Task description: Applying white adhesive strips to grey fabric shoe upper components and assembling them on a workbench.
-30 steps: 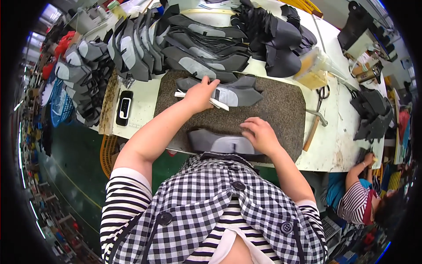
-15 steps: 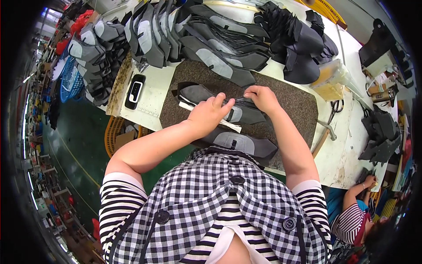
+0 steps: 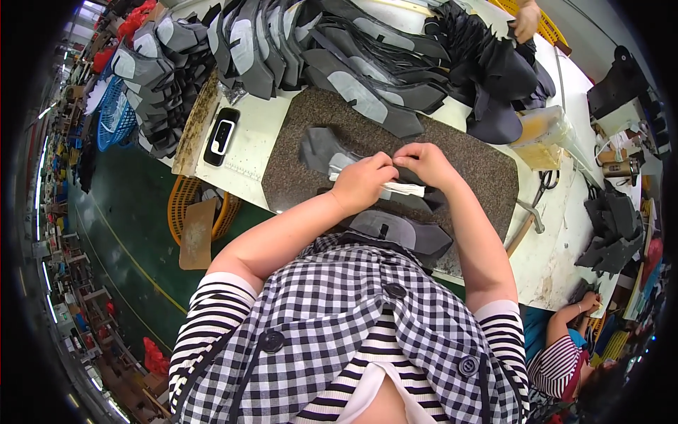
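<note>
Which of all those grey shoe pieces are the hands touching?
The dark grey piece lying alone on the speckled mat, with a white strip on it. Both the left hand and right hand pinch there; the others sit stacked beyond the mat.

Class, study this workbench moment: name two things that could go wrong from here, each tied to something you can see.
1. Both hands, left hand and right hand, pinch a thin white strip over a dark shoe piece; it might go on crooked or crease.
2. Another grey shoe piece lies at the near edge of the speckled mat, under the forearms; an elbow could nudge it off.
</note>
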Demonstrator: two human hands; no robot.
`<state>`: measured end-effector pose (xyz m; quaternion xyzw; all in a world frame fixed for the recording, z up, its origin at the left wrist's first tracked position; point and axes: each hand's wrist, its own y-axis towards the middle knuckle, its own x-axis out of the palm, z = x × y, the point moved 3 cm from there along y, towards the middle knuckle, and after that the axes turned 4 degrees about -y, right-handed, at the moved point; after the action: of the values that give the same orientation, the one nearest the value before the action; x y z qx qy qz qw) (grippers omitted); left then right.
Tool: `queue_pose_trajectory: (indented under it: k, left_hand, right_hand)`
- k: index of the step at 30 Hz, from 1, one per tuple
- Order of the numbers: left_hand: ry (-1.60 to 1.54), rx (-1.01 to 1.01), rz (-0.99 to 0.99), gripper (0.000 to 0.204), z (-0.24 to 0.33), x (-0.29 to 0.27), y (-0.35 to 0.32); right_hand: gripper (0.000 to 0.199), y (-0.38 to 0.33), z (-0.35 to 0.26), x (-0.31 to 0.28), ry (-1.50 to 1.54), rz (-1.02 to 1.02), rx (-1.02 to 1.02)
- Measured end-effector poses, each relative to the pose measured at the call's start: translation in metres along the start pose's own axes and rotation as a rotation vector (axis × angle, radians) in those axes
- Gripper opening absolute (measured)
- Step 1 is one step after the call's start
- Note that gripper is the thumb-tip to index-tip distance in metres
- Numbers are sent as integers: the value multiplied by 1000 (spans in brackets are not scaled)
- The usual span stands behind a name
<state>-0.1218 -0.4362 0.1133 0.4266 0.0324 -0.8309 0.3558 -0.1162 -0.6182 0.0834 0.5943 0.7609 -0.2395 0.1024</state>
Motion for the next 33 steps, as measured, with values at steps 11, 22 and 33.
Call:
queue_pose_trajectory:
  k: [11,22,33]
  left_hand:
    - [-18,-176,122,23,13,-200,-55]
    - [229,-187,-279,44,30,-110,-11]
    - [-110,-337,-194,31,4,-3,18]
  right_hand:
    - [12,-11,41,-28,-534,419,-111]
    - [13,-10,54,-34,-595,488,-40]
    - [19,-71,26,-24,-498,440,-283]
